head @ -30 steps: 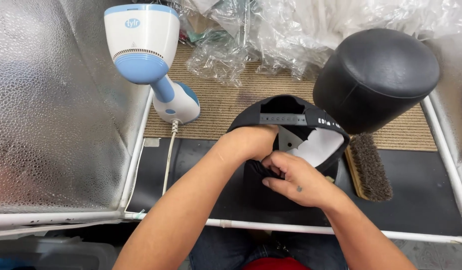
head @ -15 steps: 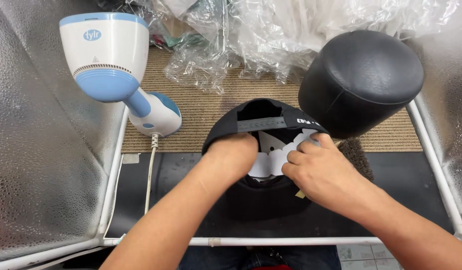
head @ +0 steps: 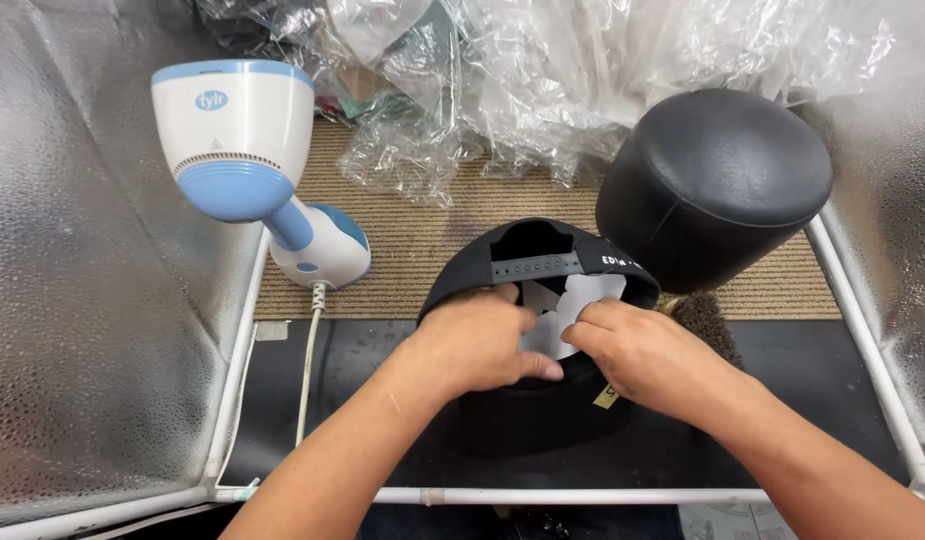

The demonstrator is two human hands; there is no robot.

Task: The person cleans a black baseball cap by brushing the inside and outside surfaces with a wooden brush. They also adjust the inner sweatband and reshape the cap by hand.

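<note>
Looking down from my head camera, I see both of my bare hands meeting over a black cap [head: 542, 400] that lies upside down on the dark surface [head: 782, 440] right in front of me, its open inside facing up and its adjustable back strap [head: 535, 268] pointing away from me. My left hand [head: 477, 340] rests on the near left edge of the cap's opening, fingers curled narrow and pressing on a white paper insert [head: 567, 310] that sits inside the cap. My right hand [head: 647, 360] comes in from the right and pinches the same white insert between thumb and fingertips, so both hands are closed on it. Just beyond the cap to the right stands a rounded black head form [head: 712, 185], close to the cap's rim, and a dark bristle brush [head: 707, 318] peeks out just beside my right hand. Well to the left, a white and blue handheld steamer [head: 247, 160] stands on a tan woven mat [head: 422, 240], with its pale cord [head: 307, 370] trailing toward me. Crumpled clear plastic bags [head: 542, 80] are piled along the far edge, and silvery reflective panels [head: 92, 280] wall in both sides.
</note>
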